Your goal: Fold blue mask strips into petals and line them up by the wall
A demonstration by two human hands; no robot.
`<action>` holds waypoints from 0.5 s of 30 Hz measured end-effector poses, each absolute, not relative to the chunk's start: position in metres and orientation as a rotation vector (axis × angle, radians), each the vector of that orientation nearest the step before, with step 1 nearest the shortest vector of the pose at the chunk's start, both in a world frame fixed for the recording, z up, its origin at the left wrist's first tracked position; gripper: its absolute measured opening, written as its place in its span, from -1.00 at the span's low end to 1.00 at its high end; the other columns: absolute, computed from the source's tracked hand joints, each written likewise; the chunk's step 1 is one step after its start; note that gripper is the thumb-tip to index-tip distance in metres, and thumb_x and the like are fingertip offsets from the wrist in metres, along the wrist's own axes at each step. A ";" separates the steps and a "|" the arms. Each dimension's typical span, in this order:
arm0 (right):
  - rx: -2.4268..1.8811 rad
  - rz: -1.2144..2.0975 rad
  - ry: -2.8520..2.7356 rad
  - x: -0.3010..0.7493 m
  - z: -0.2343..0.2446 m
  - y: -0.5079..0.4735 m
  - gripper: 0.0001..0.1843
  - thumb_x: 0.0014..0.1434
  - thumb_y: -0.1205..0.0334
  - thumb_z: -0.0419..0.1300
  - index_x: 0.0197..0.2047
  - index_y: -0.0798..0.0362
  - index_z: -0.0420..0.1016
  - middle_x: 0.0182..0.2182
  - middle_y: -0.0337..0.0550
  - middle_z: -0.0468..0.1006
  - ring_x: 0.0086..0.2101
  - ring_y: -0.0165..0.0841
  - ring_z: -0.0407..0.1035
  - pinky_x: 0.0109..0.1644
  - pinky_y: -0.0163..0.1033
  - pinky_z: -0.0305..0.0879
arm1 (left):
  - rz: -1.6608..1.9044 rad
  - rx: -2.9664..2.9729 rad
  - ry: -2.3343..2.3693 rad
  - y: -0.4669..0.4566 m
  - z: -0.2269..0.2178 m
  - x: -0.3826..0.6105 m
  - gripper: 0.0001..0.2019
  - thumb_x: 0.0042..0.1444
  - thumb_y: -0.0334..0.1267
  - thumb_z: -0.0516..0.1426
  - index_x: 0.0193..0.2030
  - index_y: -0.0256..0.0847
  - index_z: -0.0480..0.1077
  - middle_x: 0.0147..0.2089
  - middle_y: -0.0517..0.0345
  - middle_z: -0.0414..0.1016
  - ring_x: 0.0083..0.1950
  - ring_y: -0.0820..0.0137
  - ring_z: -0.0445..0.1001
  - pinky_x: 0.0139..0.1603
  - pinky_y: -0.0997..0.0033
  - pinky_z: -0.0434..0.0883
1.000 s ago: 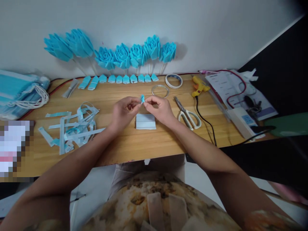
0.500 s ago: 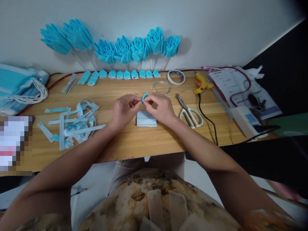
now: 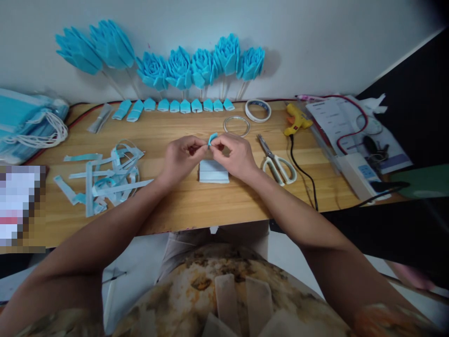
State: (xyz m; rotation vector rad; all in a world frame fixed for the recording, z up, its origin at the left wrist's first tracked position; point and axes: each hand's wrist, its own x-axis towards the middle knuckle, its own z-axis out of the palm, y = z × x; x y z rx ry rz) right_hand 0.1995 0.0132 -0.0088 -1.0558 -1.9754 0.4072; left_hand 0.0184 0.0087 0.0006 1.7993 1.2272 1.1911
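Between the fingertips of both hands is a small folded piece of blue fabric. My left hand pinches its lower left side, and my right hand pinches it from the right; part of it is hidden by the fingers. Just below the hands, a pleated pale blue fabric piece lies flat on the wooden table. White-handled scissors rest to the right of my right hand, blades pointing away. Behind the hands lies a thin ring of tape.
Blue fabric flowers on sticks lean along the wall, with a row of folded blue petals before them. Cut strips lie left, near a mask stack. A yellow glue gun, tape roll and power strip stand right.
The view has shifted slightly. Both hands stay nearly in place, still pinching the blue fabric piece, and nothing on the table has visibly moved.
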 end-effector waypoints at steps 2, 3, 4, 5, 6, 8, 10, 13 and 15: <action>-1.078 0.425 -1.974 0.199 -0.008 0.013 -0.84 0.23 0.28 0.13 -0.42 -0.03 0.35 -0.43 -0.22 0.51 -0.34 -0.33 0.33 -0.16 -0.19 0.20 | 1.206 1.793 1.233 0.009 0.000 0.019 -0.89 0.09 -0.28 0.22 -0.43 -0.18 0.53 -0.45 0.19 0.52 -0.41 0.42 0.40 -0.34 0.40 0.32; -1.090 0.436 -1.974 0.199 -0.008 0.013 -0.84 0.23 0.27 0.13 -0.42 -0.03 0.35 -0.43 -0.21 0.51 -0.34 -0.33 0.34 -0.15 -0.18 0.21 | 1.208 1.785 1.243 0.009 0.000 0.019 -0.89 0.09 -0.30 0.22 -0.44 -0.17 0.53 -0.46 0.20 0.52 -0.41 0.42 0.40 -0.34 0.40 0.31; -1.099 0.447 -1.974 0.199 -0.008 0.013 -0.84 0.22 0.27 0.14 -0.42 -0.03 0.36 -0.42 -0.21 0.52 -0.33 -0.32 0.34 -0.15 -0.18 0.21 | 1.208 1.775 1.257 0.009 0.000 0.019 -0.89 0.09 -0.31 0.21 -0.45 -0.17 0.52 -0.46 0.20 0.52 -0.41 0.42 0.40 -0.34 0.41 0.31; -1.103 0.456 -1.973 0.198 -0.008 0.012 -0.84 0.22 0.26 0.14 -0.42 -0.03 0.36 -0.42 -0.21 0.52 -0.33 -0.32 0.34 -0.14 -0.17 0.21 | 1.204 1.765 1.270 0.010 0.001 0.020 -0.89 0.09 -0.31 0.21 -0.45 -0.16 0.52 -0.46 0.21 0.51 -0.41 0.42 0.39 -0.34 0.41 0.31; -1.100 0.464 -1.968 0.198 -0.008 0.012 -0.84 0.22 0.26 0.14 -0.42 -0.03 0.36 -0.42 -0.21 0.52 -0.33 -0.32 0.34 -0.14 -0.17 0.22 | 1.200 1.754 1.280 0.010 0.001 0.020 -0.89 0.09 -0.32 0.22 -0.45 -0.16 0.52 -0.46 0.21 0.51 -0.41 0.41 0.39 -0.34 0.40 0.31; -1.096 0.490 -1.939 0.198 -0.007 0.012 -0.85 0.21 0.25 0.15 -0.42 -0.03 0.38 -0.43 -0.21 0.51 -0.34 -0.33 0.34 -0.14 -0.17 0.23 | 1.202 1.736 1.284 0.011 0.002 0.019 -0.89 0.09 -0.32 0.22 -0.45 -0.16 0.52 -0.46 0.21 0.50 -0.41 0.41 0.38 -0.35 0.40 0.29; -1.111 0.547 -1.881 0.199 -0.006 0.013 -0.86 0.20 0.23 0.16 -0.42 -0.02 0.39 -0.44 -0.22 0.51 -0.36 -0.34 0.35 -0.15 -0.18 0.25 | 1.212 1.711 1.284 0.012 0.002 0.018 -0.89 0.10 -0.32 0.23 -0.45 -0.17 0.52 -0.47 0.21 0.48 -0.42 0.42 0.35 -0.36 0.39 0.26; -1.159 0.659 -1.756 0.200 -0.001 0.015 -0.86 0.17 0.19 0.18 -0.41 -0.01 0.40 -0.44 -0.23 0.50 -0.36 -0.35 0.34 -0.16 -0.20 0.27 | 1.233 1.648 1.284 0.015 -0.001 0.014 -0.89 0.14 -0.32 0.22 -0.42 -0.18 0.50 -0.48 0.22 0.43 -0.45 0.44 0.29 -0.38 0.38 0.20; -1.189 0.711 -1.674 0.202 0.002 0.017 -0.85 0.16 0.17 0.19 -0.42 -0.01 0.39 -0.45 -0.25 0.47 -0.38 -0.37 0.31 -0.18 -0.22 0.27 | 1.273 1.590 1.277 0.019 -0.002 0.011 -0.87 0.16 -0.33 0.20 -0.42 -0.19 0.48 -0.49 0.24 0.38 -0.46 0.46 0.26 -0.38 0.38 0.18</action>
